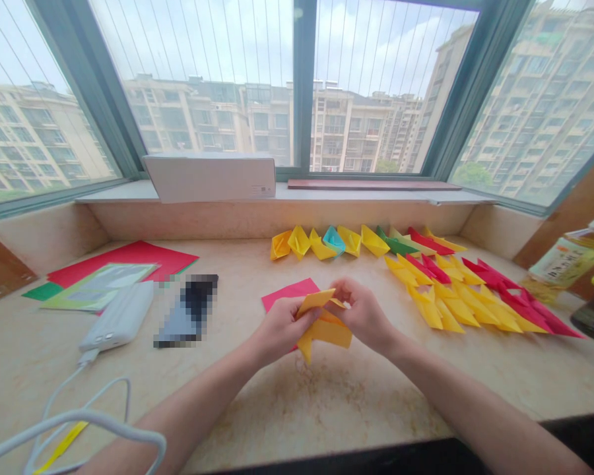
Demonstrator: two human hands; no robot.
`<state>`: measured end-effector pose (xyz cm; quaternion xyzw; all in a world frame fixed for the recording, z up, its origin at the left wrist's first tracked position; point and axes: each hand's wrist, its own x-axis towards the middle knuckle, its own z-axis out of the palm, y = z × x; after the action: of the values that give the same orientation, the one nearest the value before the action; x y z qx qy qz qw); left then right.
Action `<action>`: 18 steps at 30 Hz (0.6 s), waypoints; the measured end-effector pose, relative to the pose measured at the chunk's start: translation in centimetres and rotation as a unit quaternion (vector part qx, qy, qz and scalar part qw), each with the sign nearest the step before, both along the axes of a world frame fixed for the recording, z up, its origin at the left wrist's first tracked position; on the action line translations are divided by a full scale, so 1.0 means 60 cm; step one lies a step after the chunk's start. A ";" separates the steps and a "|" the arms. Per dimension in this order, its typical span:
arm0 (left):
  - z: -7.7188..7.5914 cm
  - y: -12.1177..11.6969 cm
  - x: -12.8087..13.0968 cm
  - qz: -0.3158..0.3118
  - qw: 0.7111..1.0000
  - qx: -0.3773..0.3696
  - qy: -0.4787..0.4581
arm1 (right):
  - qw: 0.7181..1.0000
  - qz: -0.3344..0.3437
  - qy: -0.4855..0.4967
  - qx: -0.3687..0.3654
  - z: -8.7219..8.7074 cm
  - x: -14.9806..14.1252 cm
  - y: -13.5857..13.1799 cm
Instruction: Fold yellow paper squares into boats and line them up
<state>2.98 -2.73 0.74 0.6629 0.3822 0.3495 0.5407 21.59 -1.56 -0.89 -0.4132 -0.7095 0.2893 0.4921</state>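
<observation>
A partly folded piece of yellow origami paper [332,332] is held up over the middle of the counter. My left hand [283,326] is closed on its left side, thumb on top. At the upper right corner, my right hand [359,309] pinches the same paper with bent fingers. Several flaps stick out below and above the hands. Beneath it lies a red sheet [291,290], partly covered by the paper and my left hand. Beyond my hands stands a row of folded paper boats, among them a blue boat [334,241].
More yellow folded pieces [468,303] and red ones [529,300] lie at right, near an oil bottle [567,257]. At left are red sheets [123,258], a white power bank [121,320] with a cable [123,429], and a blurred phone [191,313]. A white box [210,178] stands on the sill.
</observation>
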 end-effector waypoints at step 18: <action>-0.019 0.017 0.000 0.106 0.994 0.018 -0.004 | 0.997 -0.035 0.061 -0.035 -0.001 -0.005 0.004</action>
<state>2.96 -1.71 -0.38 0.6268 0.4424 0.4142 0.4897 21.27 -1.33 -0.93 -0.4365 -0.6522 0.3214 0.5298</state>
